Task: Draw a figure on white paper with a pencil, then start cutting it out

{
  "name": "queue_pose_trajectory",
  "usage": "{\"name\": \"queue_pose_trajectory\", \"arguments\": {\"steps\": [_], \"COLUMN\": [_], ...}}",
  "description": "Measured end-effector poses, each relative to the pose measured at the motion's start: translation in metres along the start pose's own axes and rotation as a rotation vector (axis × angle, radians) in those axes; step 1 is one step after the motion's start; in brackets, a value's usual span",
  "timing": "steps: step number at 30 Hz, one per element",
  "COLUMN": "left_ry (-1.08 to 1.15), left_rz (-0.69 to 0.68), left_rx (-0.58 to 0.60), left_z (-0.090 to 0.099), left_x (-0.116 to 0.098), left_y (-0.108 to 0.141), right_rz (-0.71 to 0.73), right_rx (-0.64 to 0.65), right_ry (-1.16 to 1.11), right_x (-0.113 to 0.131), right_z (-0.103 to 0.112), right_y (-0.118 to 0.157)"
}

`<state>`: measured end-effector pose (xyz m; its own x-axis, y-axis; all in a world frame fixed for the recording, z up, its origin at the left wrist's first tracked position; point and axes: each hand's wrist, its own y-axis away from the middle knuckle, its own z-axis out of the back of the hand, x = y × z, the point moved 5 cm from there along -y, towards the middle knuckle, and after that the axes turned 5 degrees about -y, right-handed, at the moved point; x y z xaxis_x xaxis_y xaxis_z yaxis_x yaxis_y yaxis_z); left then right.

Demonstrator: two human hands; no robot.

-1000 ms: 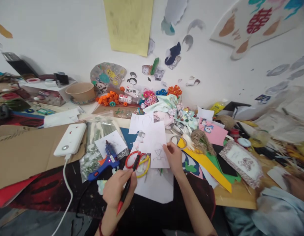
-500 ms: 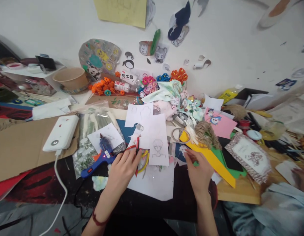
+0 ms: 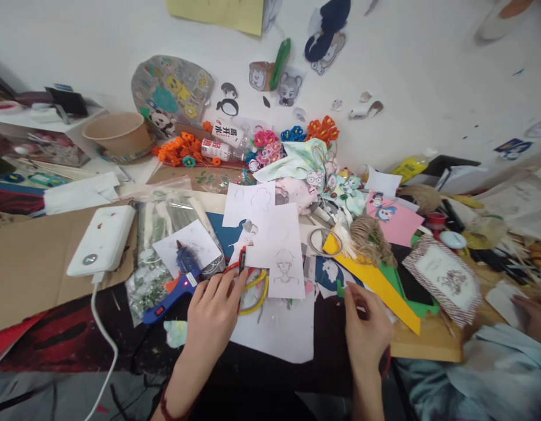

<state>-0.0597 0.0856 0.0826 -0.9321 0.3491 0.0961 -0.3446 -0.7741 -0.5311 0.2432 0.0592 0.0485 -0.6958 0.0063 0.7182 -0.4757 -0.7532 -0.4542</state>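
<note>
My left hand has its fingers curled around a slim red pen, which points up toward the drawings. Beside it are a blue glue gun and a yellow-handled loop, partly under the hand. A sheet with a pencilled figure lies between my hands. My right hand is closed in a pinch at a small green scrap; whether it grips anything I cannot make out. Just left of those fingertips is a blue card with a white cutout shape on it.
A white power bank with a cable rests on cardboard at left. Tape roll, twine and a yellow strip lie at right. Craft flowers and bottles line the wall. Another person's hand is at far right.
My right hand has drawn back to the right and down, uncovering the blue card and green scrap. My left hand keeps the pen and shifts slightly lower. The camera view has moved a little.
</note>
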Motion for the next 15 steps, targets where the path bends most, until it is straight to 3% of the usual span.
{"name": "queue_pose_trajectory", "arguments": {"steps": [4,6,12,15], "left_ry": [0.163,0.228,0.315,0.293], "left_rz": [0.217,0.249,0.215,0.231], "left_rx": [-0.145,-0.168,-0.038,-0.047], "left_z": [0.023,0.033,0.037,0.035], "left_x": [0.012,0.016,0.027,0.032], "left_y": [0.015,0.027,0.06,0.065], "right_rz": [-0.181,-0.256,-0.105,-0.103], "right_rx": [-0.143,-0.182,-0.123,-0.165], "right_ry": [-0.068,-0.064,0.106,0.049], "right_x": [-0.009,-0.01,0.007,0.009], "right_z": [0.015,0.018,0.003,-0.002], "right_y": [0.019,0.03,0.045,0.046]}}
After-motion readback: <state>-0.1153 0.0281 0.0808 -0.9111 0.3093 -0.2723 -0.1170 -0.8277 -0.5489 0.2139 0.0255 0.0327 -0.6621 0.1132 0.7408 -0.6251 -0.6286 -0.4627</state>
